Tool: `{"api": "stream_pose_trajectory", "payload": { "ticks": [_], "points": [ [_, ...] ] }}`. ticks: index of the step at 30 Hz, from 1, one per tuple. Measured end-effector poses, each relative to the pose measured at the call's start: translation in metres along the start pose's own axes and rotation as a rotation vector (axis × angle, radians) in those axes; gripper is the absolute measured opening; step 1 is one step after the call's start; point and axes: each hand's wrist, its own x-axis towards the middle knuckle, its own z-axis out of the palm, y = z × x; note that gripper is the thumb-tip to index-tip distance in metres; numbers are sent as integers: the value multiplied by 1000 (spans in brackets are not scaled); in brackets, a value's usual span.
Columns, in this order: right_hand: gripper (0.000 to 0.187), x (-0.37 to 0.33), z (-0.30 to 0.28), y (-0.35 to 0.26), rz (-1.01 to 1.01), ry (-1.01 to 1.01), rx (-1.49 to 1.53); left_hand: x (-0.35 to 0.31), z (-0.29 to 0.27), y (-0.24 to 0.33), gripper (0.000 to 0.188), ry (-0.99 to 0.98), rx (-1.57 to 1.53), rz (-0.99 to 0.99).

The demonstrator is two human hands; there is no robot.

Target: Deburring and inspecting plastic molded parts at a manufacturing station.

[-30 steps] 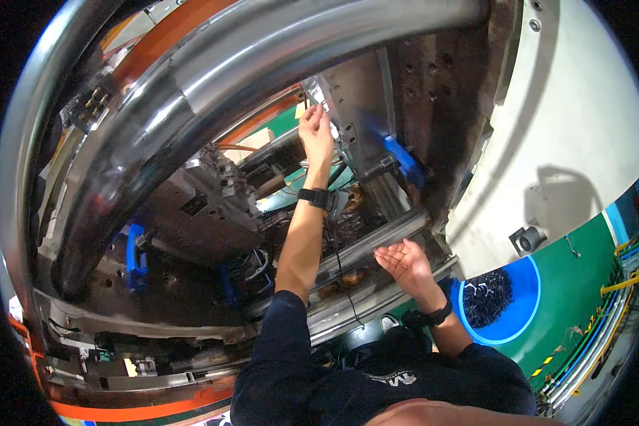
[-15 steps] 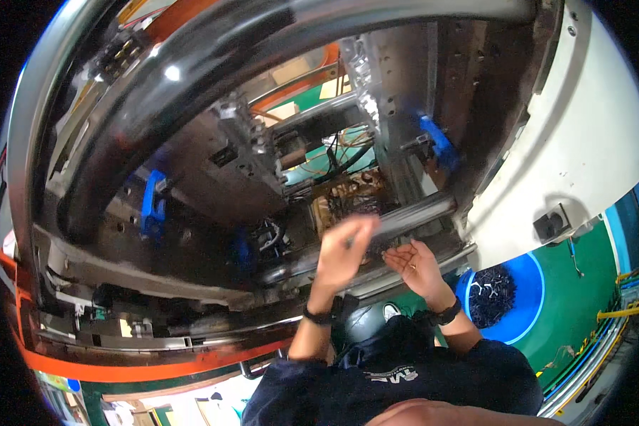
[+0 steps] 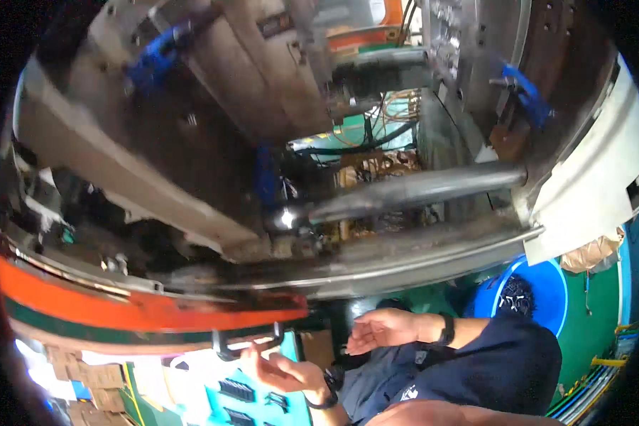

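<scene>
I have the left hand loosely open right at the black handle; whether they touch, I can't tell. To the handle's right, my right hand is open, fingers slightly bent. Above the handle runs an orange panel; black parts lie below it.

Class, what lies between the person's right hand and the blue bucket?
The head view shows a black wristband, bare forearm and dark sleeve between the right hand and blue bucket.
</scene>
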Motion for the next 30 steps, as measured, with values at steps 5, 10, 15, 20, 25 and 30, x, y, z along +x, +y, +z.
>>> {"api": "stream_pose_trajectory", "payload": {
  "ticks": [5,10,15,20,25,30],
  "points": [
    [39,-9,-74,29,33,70,-111,-19,-14,-34,38,218,196,9],
    [36,-43,-134,62,-74,81,-107,5,-18,-78,23,-244,-328,-384],
    [34,-78,-159,96,-232,106,-78,1,-17,-63,13,-336,-292,-360],
    [32,-112,-173,120,-408,123,-21,-32,-16,-19,28,-521,-408,-299],
    [31,-162,-175,111,-648,196,18,-98,-2,42,30,-804,-714,-259],
    [28,-196,-177,97,-759,312,-19,-155,14,100,42,-1079,-844,-174]
  ]
}}
